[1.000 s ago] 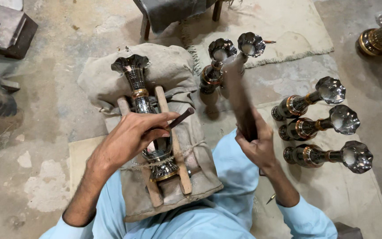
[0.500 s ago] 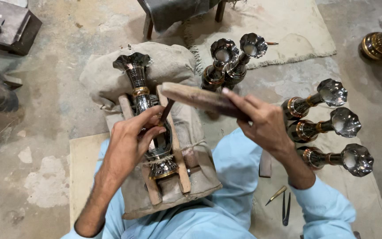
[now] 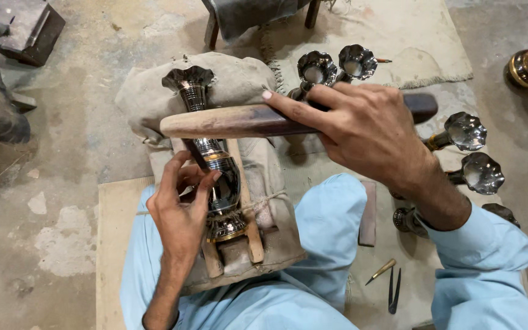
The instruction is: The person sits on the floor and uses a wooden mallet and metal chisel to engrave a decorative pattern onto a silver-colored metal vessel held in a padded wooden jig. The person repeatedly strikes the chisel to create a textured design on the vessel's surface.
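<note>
A dark metal vase [image 3: 215,156] with a fluted mouth lies on a cloth-wrapped cushion [image 3: 245,79] between two wooden slats on my lap. My left hand [image 3: 181,211] holds a thin chisel against the vase's belly, fingers closed round it. My right hand [image 3: 362,125] grips a long wooden stick [image 3: 233,120], held level across the vase just above it.
Several finished vases [image 3: 465,131] lie on the floor to my right, two more [image 3: 316,67] beyond the cushion. A small brass-tipped tool [image 3: 380,272] and dark tweezers [image 3: 393,292] lie on the mat by my right knee. A metal block [image 3: 22,27] stands far left.
My right hand has swung the wooden stick from upright down to level over the vase. My left hand has stayed on the vase with the chisel.
</note>
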